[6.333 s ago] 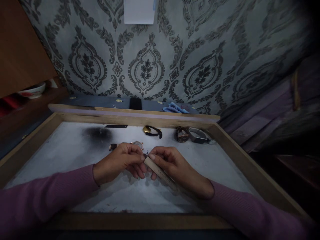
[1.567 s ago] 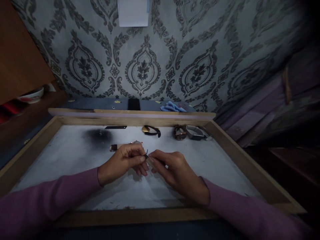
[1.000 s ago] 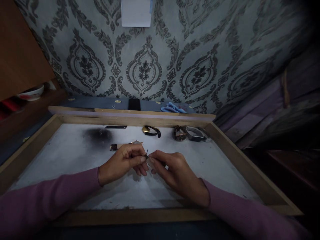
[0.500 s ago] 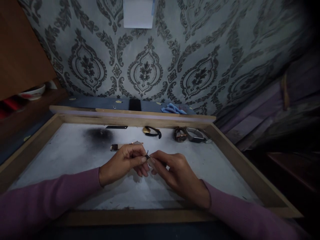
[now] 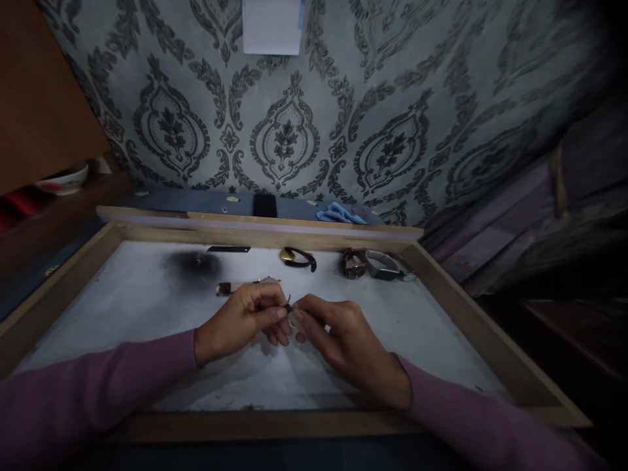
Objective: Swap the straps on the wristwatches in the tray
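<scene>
Over the middle of the white-bottomed wooden tray (image 5: 161, 422), my left hand (image 5: 248, 317) and my right hand (image 5: 338, 333) meet fingertip to fingertip. Both are closed in a pinch on a small dark piece (image 5: 289, 306) with a thin end sticking up. Its kind is too small and too covered by the fingers to make out. Just behind my left fingers lies a watch part with a pale and dark brown strap (image 5: 226, 288), partly hidden by that hand.
Along the tray's far side lie a flat black blade-like strip (image 5: 229, 249), a gold watch with a black strap (image 5: 300, 261), a brown watch (image 5: 354, 264) and a silver watch (image 5: 383, 265). Beyond the rim are a black phone-like slab (image 5: 265, 205) and a blue cloth (image 5: 338, 213).
Almost nothing differs. The fingertips have shifted very slightly around the small dark piece, which both hands keep pinching in the same place.
</scene>
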A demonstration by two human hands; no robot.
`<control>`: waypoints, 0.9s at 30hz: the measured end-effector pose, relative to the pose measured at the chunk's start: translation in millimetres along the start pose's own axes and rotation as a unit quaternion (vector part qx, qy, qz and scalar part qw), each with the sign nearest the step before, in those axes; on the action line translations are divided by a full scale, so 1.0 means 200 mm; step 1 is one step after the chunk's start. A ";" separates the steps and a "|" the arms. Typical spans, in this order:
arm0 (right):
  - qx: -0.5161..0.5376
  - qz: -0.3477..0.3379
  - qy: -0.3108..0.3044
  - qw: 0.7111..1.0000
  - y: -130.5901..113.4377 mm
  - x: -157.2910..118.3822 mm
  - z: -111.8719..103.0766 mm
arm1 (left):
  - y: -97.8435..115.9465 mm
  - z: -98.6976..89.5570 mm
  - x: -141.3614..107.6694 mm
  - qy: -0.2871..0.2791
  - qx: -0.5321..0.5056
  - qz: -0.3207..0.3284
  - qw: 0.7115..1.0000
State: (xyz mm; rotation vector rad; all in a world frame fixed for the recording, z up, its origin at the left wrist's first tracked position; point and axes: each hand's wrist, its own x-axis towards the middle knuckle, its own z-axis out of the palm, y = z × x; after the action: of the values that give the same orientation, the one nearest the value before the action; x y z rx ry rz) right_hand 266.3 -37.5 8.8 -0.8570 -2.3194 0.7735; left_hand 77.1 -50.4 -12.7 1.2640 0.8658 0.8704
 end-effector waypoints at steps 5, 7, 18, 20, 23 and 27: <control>0.019 0.000 0.006 1.000 -0.01 0.01 0.01 | -0.01 0.00 0.00 0.000 -0.002 0.004 1.000; 0.032 0.000 0.010 0.999 0.00 0.01 0.02 | -0.01 0.00 0.00 0.005 -0.005 0.005 1.000; 0.021 0.043 -0.003 0.999 0.01 0.01 0.04 | -0.02 0.02 0.01 0.023 -0.016 0.001 1.000; 0.019 0.057 -0.013 0.998 0.01 0.01 0.05 | -0.03 0.02 0.01 0.029 -0.021 -0.003 0.999; 0.012 0.072 -0.025 0.997 0.02 0.01 0.06 | -0.04 0.01 0.01 0.030 -0.029 -0.005 0.999; -0.020 0.041 -0.004 0.999 0.02 0.01 0.06 | -0.05 0.02 0.01 0.026 -0.037 -0.007 0.999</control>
State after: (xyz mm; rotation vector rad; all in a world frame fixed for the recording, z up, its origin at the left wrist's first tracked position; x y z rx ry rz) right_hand 258.8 -37.4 -1.5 -0.9734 -2.3262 0.7688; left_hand 81.5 -50.6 -21.5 1.1739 0.8746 0.9184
